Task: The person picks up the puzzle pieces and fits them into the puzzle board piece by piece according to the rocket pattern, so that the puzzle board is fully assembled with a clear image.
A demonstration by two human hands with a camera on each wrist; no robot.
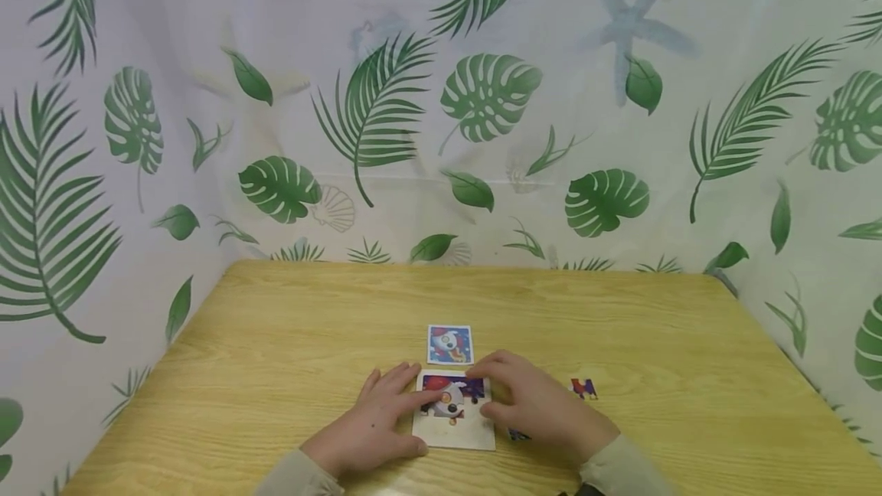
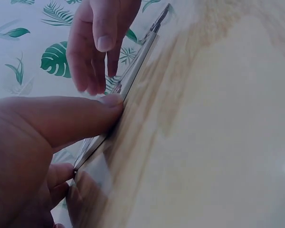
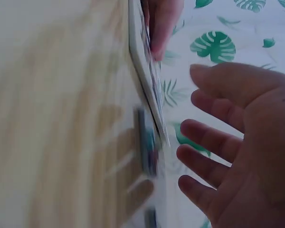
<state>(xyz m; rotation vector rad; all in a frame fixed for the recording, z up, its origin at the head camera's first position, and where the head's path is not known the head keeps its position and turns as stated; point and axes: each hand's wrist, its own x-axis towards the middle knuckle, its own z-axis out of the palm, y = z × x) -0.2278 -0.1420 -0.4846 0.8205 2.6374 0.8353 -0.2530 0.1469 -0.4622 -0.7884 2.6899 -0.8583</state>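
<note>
A square jigsaw puzzle board (image 1: 455, 435) lies on the table, its upper part filled with pieces showing a white cartoon animal and its lower part bare. My left hand (image 1: 375, 423) rests at the board's left side, fingers extended, the index finger reaching over the picture. In the left wrist view the left thumb (image 2: 80, 116) lies against the board's edge. My right hand (image 1: 540, 408) hovers over the board's right side. Its fingers (image 3: 213, 137) are spread apart with nothing between them in the right wrist view.
A small picture card (image 1: 450, 344) with a similar animal lies just beyond the board. Loose puzzle pieces lie right of the board, one red and blue puzzle piece (image 1: 583, 388) and a dark puzzle piece (image 1: 518, 435) partly under the right hand. A leaf-print curtain (image 1: 413, 136) hangs behind the table (image 1: 310, 327).
</note>
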